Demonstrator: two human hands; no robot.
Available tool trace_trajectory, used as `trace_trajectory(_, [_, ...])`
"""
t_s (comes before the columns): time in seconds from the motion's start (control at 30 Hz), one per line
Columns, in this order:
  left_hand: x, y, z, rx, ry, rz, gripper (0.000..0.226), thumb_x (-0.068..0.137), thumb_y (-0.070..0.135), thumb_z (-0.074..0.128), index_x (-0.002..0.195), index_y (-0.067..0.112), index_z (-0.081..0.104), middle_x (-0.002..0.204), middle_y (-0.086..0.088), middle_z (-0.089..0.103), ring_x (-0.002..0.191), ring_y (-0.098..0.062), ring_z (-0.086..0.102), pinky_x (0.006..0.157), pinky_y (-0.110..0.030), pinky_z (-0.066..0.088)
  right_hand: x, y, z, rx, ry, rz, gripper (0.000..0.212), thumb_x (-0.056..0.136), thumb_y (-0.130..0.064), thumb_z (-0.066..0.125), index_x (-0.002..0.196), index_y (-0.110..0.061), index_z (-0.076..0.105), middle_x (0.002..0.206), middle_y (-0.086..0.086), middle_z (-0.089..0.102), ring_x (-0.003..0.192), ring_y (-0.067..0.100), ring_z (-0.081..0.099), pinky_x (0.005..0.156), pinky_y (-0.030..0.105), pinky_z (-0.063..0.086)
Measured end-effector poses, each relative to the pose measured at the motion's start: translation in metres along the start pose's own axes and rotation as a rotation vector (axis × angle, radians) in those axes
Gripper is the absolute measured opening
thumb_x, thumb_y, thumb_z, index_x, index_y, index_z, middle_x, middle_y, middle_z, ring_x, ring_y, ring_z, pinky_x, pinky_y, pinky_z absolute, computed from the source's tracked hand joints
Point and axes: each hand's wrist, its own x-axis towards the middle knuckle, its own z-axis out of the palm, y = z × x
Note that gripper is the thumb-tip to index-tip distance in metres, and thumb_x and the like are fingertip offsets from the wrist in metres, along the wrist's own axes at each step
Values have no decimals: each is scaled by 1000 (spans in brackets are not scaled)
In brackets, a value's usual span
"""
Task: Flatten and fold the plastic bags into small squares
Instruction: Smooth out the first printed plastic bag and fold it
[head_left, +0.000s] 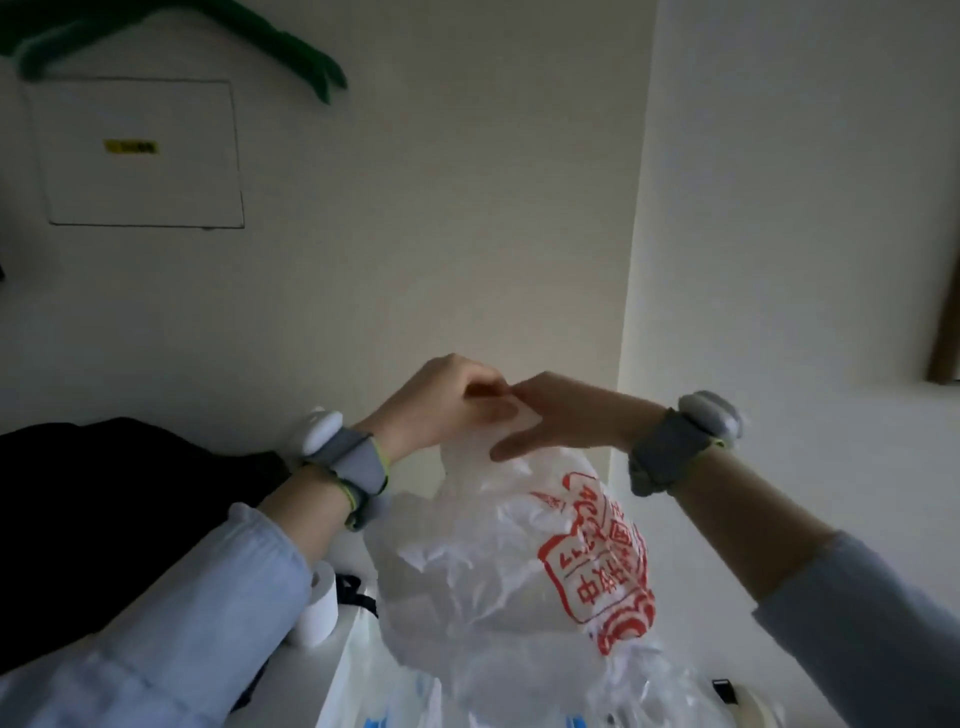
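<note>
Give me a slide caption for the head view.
Both hands, left and right, lift a crumpled white plastic bag.

Both forearms were raised, wrists banded. The left hand (441, 402) and right hand (550, 415) met fingertip to fingertip, fingers curled in a pinch.

Open air above hands; black bag (104, 519) crowds left, paper roll (319, 608) beside it.

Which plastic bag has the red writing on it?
The plastic bag with red print, the one both hands hold up by its top. The other bags lie flat below it and show blue marks instead.
</note>
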Motion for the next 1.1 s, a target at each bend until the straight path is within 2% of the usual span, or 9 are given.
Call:
trace_trajectory(0.1, [-9,-10,-8,-20,217,-11,18,80,21,70,96,11,67,93,2,63,83,0,56,77,-7,40,-3,14,24,279,219,92,28,81,-19,68,100,1,65,96,20,68,80,30,64,78,38,53])
trace_trajectory(0.2, [-27,-32,-17,30,121,-325,40,83,35,65,115,13,55,110,1,55,104,-13,52,87,-24,39,-13,33,28,760,385,248,31,82,-23,67,102,1,63,94,18,70,79,31,68,73,39,58])
trace_trajectory(0.3, [-39,-45,-17,-206,96,-527,31,84,34,63,105,13,54,98,-1,62,88,-16,63,70,-24,47,-16,40,27,955,494,259,40,83,-29,64,111,-1,58,97,19,68,84,33,68,74,43,58])
trace_trajectory(0.4, [-39,-46,-13,-448,164,-492,11,88,10,61,78,14,57,64,5,67,53,1,62,50,-12,46,-16,36,27,994,464,237,37,85,-34,59,109,-6,56,96,15,66,85,32,67,73,42,58])
trace_trajectory(0.6, [-32,-39,-10,-468,226,-507,16,86,32,62,83,17,59,74,3,64,68,-10,59,60,-16,41,-23,30,23,986,390,149,24,87,-21,57,108,-8,57,94,12,65,81,28,67,63,34,58])
trace_trajectory(0.77, [-25,-46,-2,-472,257,-447,18,79,8,70,94,14,62,70,1,59,69,-12,54,63,-14,40,-26,33,22,1025,449,62,18,84,-5,60,99,-8,53,94,9,62,79,23,64,67,36,58])
trace_trajectory(0.87, [-25,-51,2,-479,199,-394,13,79,3,68,92,5,70,66,11,66,61,4,59,61,-2,41,-28,35,19,866,440,84,23,85,-8,60,108,-10,60,94,8,65,82,23,66,70,34,58])
trace_trajectory(1.0, [-32,-75,-6,-402,382,-407,6,80,5,68,85,6,69,48,23,61,50,13,54,59,-8,41,-40,55,3,963,711,136,16,87,-14,59,86,2,61,71,10,57,65,23,53,51,25,47])
trace_trajectory(1.1, [-40,-86,-14,-416,454,-430,11,82,1,64,93,4,66,43,23,58,47,15,52,52,0,37,-55,80,-7,1018,880,187,22,89,-16,57,88,6,57,78,15,53,73,28,52,63,33,48])
